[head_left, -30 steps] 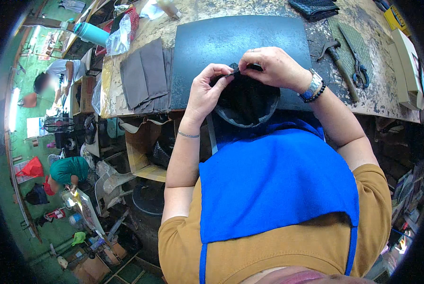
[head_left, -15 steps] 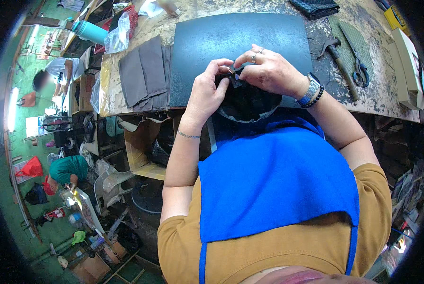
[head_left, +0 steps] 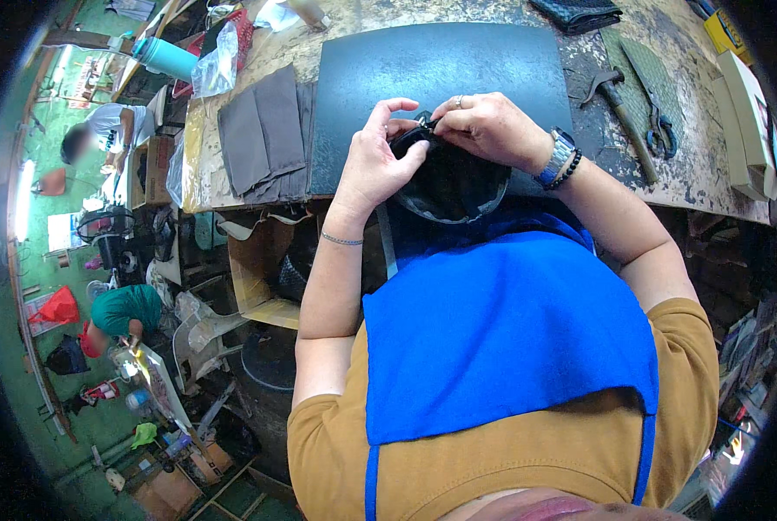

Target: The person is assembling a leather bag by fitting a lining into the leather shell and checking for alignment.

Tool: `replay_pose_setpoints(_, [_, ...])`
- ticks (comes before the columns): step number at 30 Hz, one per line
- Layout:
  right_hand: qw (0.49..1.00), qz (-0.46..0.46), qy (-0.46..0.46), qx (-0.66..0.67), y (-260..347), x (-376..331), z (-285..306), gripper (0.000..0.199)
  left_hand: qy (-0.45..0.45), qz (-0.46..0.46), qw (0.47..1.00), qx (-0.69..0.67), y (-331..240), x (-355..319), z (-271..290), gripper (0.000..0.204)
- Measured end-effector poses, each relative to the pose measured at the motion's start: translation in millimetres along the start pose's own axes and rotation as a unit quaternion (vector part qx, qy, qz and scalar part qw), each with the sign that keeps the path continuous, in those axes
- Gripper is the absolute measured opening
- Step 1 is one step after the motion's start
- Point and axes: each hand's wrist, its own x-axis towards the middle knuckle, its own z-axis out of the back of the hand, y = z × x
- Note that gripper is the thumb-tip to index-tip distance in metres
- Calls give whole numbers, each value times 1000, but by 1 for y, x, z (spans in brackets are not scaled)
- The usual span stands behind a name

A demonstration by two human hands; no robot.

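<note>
From the head view, I look down over my blue apron [head_left: 510, 339] at both my hands, which meet at the near edge of the dark work mat [head_left: 445, 78]. My left hand [head_left: 373, 165] is curled, thumb and fingers pinched on the upper rim of a black rounded piece [head_left: 449, 187] that I hold in front of my chest, just over the bench edge. My right hand [head_left: 491, 130] is closed on the same rim from the other side, its fingertips touching the left hand's at a small fold on top; I wear a ring, a watch and a bead bracelet on that side. The piece's lower edge shows a grey curved trim. What exactly sits between my fingertips is too small to tell.

On the bench [head_left: 692, 174], left of the mat, lies a stack of grey-brown cut pieces [head_left: 263, 130]. To the right lie a hammer [head_left: 618, 91] and, just beside it, a pair of scissors [head_left: 653, 113]. Far left, down on the green floor, other people are at work, well apart from me.
</note>
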Motion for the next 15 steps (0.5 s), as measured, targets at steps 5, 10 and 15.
replay_pose_setpoints(5, [999, 6, 25, -23, 4, 5, -2, 8, -26, -30, 998, 40, 5, 3, -3, 42])
replay_pose_setpoints(10, [999, 18, 35, 15, 3, 6, 0, 10, -19, 15, 1000, 2, 6, 2, -2, 40])
replay_pose_setpoints(15, [982, -122, 37, 143, 10, 10, 10, 19, -40, -10, 998, 50, 1, 1, -5, 37])
